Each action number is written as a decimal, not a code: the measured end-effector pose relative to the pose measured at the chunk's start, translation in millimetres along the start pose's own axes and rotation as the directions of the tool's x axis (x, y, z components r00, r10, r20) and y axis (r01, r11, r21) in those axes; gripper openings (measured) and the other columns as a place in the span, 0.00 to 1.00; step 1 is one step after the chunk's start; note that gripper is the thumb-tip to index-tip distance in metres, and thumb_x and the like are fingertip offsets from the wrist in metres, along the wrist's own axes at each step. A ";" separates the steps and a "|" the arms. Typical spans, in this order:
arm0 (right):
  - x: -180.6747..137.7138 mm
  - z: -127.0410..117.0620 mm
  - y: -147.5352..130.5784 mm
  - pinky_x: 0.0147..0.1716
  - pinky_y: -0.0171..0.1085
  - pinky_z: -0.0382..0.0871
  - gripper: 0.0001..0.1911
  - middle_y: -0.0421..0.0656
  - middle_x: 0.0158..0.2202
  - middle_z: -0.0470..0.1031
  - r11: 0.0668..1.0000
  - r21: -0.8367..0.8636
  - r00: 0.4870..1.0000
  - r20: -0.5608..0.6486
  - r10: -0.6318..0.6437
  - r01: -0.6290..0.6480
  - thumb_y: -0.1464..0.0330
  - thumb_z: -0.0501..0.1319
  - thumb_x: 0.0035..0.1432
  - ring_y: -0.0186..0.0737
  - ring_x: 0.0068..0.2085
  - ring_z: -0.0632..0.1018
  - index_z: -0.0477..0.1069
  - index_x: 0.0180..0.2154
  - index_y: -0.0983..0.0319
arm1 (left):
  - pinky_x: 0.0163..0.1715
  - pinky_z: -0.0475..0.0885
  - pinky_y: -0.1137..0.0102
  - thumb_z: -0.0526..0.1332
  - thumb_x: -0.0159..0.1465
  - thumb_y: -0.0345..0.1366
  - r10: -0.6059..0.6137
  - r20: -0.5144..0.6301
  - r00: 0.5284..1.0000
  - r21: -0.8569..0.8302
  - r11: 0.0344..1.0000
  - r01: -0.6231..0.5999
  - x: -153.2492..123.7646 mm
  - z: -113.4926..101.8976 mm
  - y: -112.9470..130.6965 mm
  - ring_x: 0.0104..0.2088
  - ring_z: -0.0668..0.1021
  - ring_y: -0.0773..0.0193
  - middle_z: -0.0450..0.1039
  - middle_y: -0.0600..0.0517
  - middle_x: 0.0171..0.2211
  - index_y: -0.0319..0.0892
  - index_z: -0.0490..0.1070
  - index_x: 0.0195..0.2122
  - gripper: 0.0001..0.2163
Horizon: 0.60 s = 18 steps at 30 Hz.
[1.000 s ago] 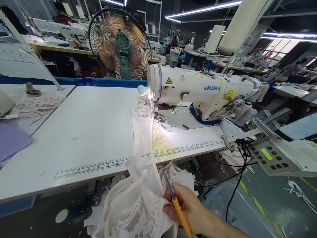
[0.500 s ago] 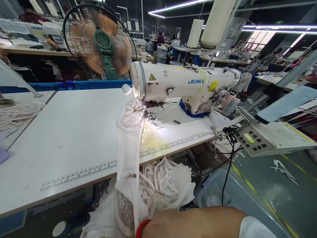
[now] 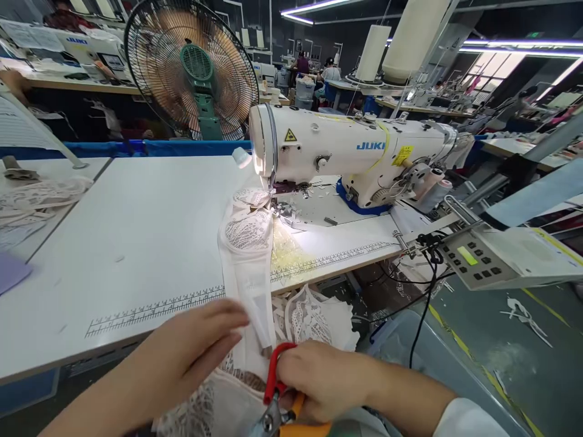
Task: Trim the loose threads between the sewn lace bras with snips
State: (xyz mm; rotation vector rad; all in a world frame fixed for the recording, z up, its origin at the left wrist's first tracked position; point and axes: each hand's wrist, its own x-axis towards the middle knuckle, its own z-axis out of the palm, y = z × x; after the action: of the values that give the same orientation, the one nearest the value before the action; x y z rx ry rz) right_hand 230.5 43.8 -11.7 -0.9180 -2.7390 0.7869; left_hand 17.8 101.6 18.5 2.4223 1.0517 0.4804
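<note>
My right hand (image 3: 319, 379) is closed around a pair of scissors (image 3: 271, 419) with red and orange handles; their metal part points down toward the bottom edge, and the blade tips are out of view. Opposite it, my left hand (image 3: 204, 343) has its fingers stretched out, fingertips at the side of a white bra piece (image 3: 248, 273). Whether they touch the cloth I cannot tell. That piece has lace cups and hangs from under the sewing machine's needle area over the table edge. More white lace bra pieces (image 3: 310, 318) hang below the edge, partly behind my hands.
A white sewing machine (image 3: 332, 142) stands on the white table (image 3: 150, 243), with fabric scraps by its base. A large fan (image 3: 195, 73) is behind. At right are a control box (image 3: 483, 258), dangling cables and a plastic bin (image 3: 396, 346). White straps (image 3: 40, 203) lie far left.
My left hand has come into view from the lower left beside the hanging cloth. My right hand has risen, bringing the scissors into view. The camera view has shifted slightly.
</note>
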 end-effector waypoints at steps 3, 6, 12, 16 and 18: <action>9.8 20.5 1.7 0.21 0.30 0.59 0.11 0.42 0.28 0.73 0.999 -0.027 0.995 0.096 0.041 -0.039 0.64 0.64 0.45 0.33 0.25 0.69 0.69 0.28 0.65 | 0.48 0.68 0.74 0.51 0.63 0.36 -0.004 0.189 0.982 -0.041 0.999 0.012 95.4 -0.4 3.5 0.47 0.75 0.64 0.74 0.54 0.45 0.47 0.75 0.39 0.12; 13.9 38.1 11.0 0.28 0.30 0.64 0.14 0.44 0.33 0.75 0.998 -0.004 0.991 0.118 0.059 -0.059 0.62 0.62 0.50 0.36 0.32 0.73 0.70 0.34 0.66 | 0.45 0.70 0.64 0.52 0.64 0.32 -0.224 0.025 0.974 0.071 0.972 0.222 168.9 14.5 -6.6 0.45 0.74 0.59 0.72 0.46 0.45 0.39 0.72 0.41 0.10; 12.8 34.8 21.3 0.35 0.30 0.66 0.14 0.46 0.41 0.75 0.994 0.100 0.996 0.078 0.043 -0.051 0.63 0.57 0.57 0.38 0.42 0.74 0.68 0.41 0.66 | 0.43 0.72 0.57 0.59 0.63 0.38 -0.451 -0.160 0.878 0.198 0.857 0.476 225.0 33.1 -29.3 0.44 0.74 0.56 0.70 0.47 0.45 0.39 0.68 0.45 0.12; 13.8 15.5 15.4 0.32 0.32 0.65 0.14 0.46 0.38 0.75 0.991 0.097 0.978 0.194 0.076 -0.096 0.61 0.59 0.54 0.40 0.39 0.75 0.69 0.36 0.66 | 0.45 0.71 0.55 0.60 0.62 0.37 -0.450 -0.152 0.880 0.188 0.861 0.472 230.4 30.4 -33.1 0.46 0.74 0.56 0.71 0.47 0.45 0.39 0.69 0.43 0.10; 13.1 12.7 14.5 0.30 0.31 0.64 0.13 0.46 0.37 0.75 0.991 0.095 0.981 0.178 0.075 -0.093 0.62 0.60 0.51 0.39 0.38 0.74 0.68 0.35 0.66 | 0.45 0.71 0.55 0.61 0.62 0.37 -0.449 -0.166 0.878 0.143 0.870 0.472 225.6 28.1 -31.1 0.46 0.74 0.56 0.71 0.47 0.45 0.38 0.70 0.42 0.10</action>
State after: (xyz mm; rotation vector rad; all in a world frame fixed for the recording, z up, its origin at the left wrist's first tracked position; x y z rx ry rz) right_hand 223.8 55.9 -30.4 -0.9925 -2.7893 1.0618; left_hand 159.0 282.1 8.5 2.1932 1.7399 0.3883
